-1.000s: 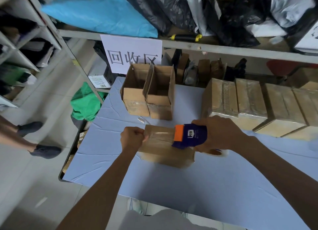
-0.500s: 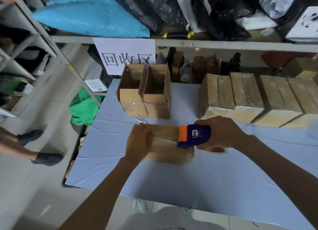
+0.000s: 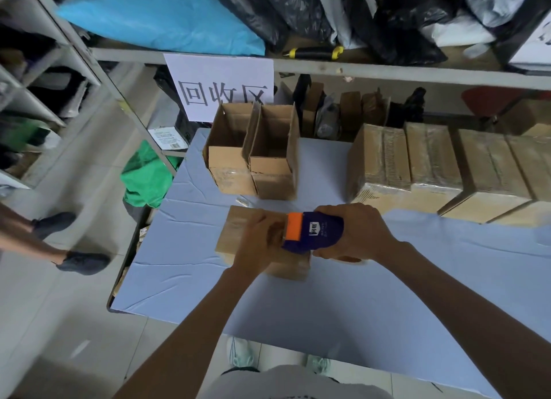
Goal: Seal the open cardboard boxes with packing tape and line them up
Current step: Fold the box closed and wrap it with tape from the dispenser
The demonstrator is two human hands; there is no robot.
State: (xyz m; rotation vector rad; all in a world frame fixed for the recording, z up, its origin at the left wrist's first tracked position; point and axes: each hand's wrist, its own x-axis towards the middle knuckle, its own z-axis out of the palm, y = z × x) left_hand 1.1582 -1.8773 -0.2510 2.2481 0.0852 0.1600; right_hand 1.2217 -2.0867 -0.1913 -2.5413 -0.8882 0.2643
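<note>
A closed cardboard box lies on the blue table in front of me. My right hand grips a blue and orange tape dispenser held over the box's top. My left hand rests on the box top right beside the dispenser's orange edge, fingers bent over the cardboard. Two open boxes stand side by side behind it. A row of sealed, taped boxes lines the table's back right.
A metal shelf with black and blue bags runs behind the table, with a white paper sign hanging from it. Another shelf unit stands at the left. A person's legs and dark shoes are on the floor at left.
My left hand slid right along the box top, from its left end to just beside the dispenser. The dispenser stayed near the box's right end. The view shifted a little.
</note>
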